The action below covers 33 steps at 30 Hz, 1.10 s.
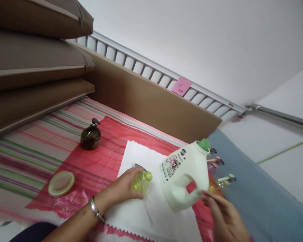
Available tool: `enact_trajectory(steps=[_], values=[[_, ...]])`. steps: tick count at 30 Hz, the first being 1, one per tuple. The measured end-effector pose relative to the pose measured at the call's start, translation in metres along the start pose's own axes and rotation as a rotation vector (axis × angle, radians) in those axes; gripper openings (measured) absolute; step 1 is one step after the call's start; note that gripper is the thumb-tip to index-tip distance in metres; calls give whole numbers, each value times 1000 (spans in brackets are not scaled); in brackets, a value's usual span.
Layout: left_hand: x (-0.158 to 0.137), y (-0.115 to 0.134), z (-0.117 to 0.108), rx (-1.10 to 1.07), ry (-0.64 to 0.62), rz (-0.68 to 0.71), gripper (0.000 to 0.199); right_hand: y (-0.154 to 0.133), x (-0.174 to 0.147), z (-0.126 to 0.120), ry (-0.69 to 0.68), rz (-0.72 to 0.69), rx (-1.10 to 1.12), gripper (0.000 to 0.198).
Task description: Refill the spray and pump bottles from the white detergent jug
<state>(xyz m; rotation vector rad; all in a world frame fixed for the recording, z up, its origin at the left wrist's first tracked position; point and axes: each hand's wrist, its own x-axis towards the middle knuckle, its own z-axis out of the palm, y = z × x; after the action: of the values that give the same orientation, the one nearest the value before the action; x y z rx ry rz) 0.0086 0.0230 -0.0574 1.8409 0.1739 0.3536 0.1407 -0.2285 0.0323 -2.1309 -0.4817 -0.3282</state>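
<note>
My left hand (pixel 131 183) is wrapped round a small clear yellow-green bottle (pixel 140 183), whose open neck points up and right. A dark and pale pump top (pixel 138 166) shows partly just behind that hand. To the right, a large pale-green detergent jug (pixel 176 178) with a printed label stands on the white cloth (pixel 131 211). Its green spout (pixel 204 144) is uncovered. Beside the jug's handle, my right hand (pixel 224 215) has its fingers pressed together, the tips at the jug's rear edge. Slight blur hides whether they hold anything.
A dark pump bottle (pixel 90 136) and a round pale lid (pixel 61 183) rest on red plastic sheeting (pixel 91 168) over a striped cloth (pixel 22 161). Several pump bottles (pixel 224 180) stand behind the jug. Stacked cushions (pixel 37 53), a brown board (pixel 141 101) and a radiator (pixel 138 64) line the back.
</note>
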Motion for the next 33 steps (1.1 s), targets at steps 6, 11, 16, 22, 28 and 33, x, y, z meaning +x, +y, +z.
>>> enact_trajectory(steps=[6, 11, 16, 22, 28, 33], values=[[-4, 4, 0, 34, 4, 2, 74, -2, 7, 110, -604, 138, 36, 23], [-3, -2, 4, 49, -10, 28, 76, 12, 20, 173, -690, 95, -16, 29], [-1, -3, 8, 64, -22, 11, 81, 18, 27, 186, -660, 71, -14, 28], [-3, 3, 7, 91, -35, 15, 78, 10, 21, 170, -587, 142, 43, 31], [-3, -2, 7, 100, -13, 35, 78, -21, 40, 114, -366, 276, 232, 23], [-5, 2, 5, 96, -8, 15, 72, -69, 39, 61, -233, 207, 527, 38]])
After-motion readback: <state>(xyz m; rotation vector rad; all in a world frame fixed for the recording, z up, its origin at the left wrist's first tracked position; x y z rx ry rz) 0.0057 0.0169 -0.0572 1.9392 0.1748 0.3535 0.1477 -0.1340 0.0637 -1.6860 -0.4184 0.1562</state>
